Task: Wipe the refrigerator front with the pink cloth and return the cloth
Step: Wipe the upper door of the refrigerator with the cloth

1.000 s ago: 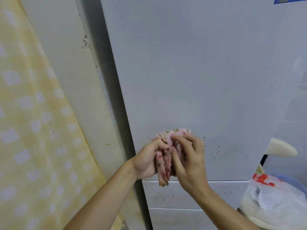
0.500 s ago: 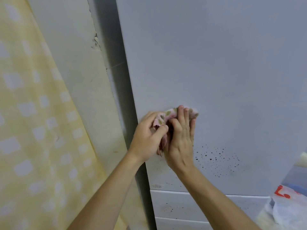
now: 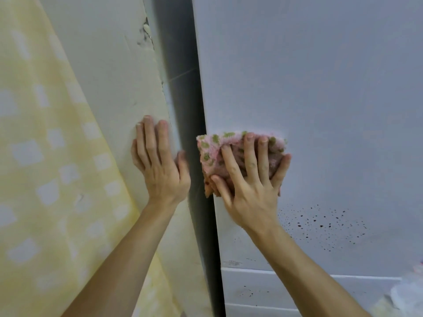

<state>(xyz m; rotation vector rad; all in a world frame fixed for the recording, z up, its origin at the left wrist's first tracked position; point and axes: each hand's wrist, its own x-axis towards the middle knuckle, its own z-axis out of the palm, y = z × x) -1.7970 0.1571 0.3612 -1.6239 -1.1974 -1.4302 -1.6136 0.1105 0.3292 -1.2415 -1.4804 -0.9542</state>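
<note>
Pale refrigerator front [image 3: 320,88], dark specks [image 3: 320,223] low on door; right hand [image 3: 249,179] spread flat, pressing pink cloth [image 3: 212,147] to door near left edge; left hand [image 3: 160,165] flat, empty, on wall [image 3: 109,76]; wiping under way; next move probably firm sweep down-right over specks.

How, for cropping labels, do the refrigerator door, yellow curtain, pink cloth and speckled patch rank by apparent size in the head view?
1. refrigerator door
2. yellow curtain
3. pink cloth and speckled patch look alike; unranked.
</note>
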